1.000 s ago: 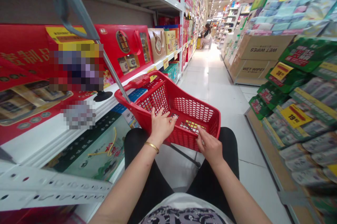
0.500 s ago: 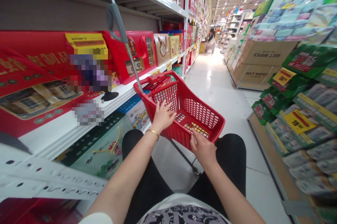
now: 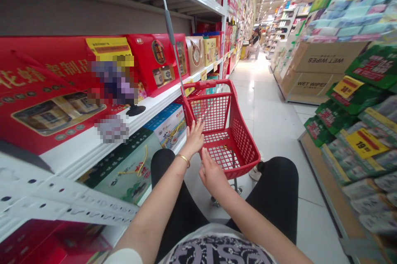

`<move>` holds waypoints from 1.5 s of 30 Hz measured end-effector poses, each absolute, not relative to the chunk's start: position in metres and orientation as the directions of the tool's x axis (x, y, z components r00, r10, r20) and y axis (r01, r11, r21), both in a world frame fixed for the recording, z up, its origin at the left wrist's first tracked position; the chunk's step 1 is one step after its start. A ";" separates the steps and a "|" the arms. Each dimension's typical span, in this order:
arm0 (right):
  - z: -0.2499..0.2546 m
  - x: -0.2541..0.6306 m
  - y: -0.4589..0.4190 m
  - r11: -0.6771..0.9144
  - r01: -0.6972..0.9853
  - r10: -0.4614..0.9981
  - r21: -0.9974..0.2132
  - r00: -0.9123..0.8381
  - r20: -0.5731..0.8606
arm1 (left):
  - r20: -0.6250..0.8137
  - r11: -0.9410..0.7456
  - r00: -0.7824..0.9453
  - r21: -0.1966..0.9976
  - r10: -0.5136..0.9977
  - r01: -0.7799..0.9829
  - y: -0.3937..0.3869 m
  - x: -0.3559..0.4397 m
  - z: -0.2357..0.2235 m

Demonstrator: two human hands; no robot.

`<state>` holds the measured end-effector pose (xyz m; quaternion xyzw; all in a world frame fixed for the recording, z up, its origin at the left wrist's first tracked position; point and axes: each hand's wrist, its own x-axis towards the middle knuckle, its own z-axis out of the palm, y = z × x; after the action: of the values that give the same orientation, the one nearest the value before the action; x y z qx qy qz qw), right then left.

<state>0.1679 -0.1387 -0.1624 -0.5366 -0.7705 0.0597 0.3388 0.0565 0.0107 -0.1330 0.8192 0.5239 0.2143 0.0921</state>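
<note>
Your left grip [image 3: 194,139] and right grip [image 3: 212,175] were open, fingers spread and clamped on nothing, just by the near rim of a red plastic shopping basket [image 3: 214,111]. It stood on the tiled floor [image 3: 273,132] beside a white shelf [image 3: 83,158] of red gift boxes [image 3: 156,63], its long handle pole [image 3: 169,24] rising toward you, apparently to keep it within easy reach.

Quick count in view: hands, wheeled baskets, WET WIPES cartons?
Hands: 2 (left hand, right hand)
Red wheeled shopping basket: 1
WET WIPES cartons: 2
Total: 5
</note>
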 end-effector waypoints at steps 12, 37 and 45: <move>-0.152 0.233 -0.157 0.447 0.817 0.822 -0.363 -0.215 0.527 | 0.254 -0.410 0.331 0.390 0.909 0.825 -0.056 0.044 -0.124; -0.153 0.161 -0.116 0.549 0.806 0.647 -0.221 -0.242 0.724 | 0.433 -0.375 0.124 0.563 0.893 0.737 -0.096 0.008 -0.168; -0.169 0.165 -0.133 0.631 0.762 0.593 -0.148 -0.350 0.725 | 0.425 -0.336 0.089 0.551 0.901 0.764 -0.103 0.008 -0.164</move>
<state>0.1655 -0.1329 -0.1690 -0.4159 -0.8143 -0.1083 0.3900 0.0082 -0.1028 -0.1638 0.7319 0.5686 0.3635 0.0940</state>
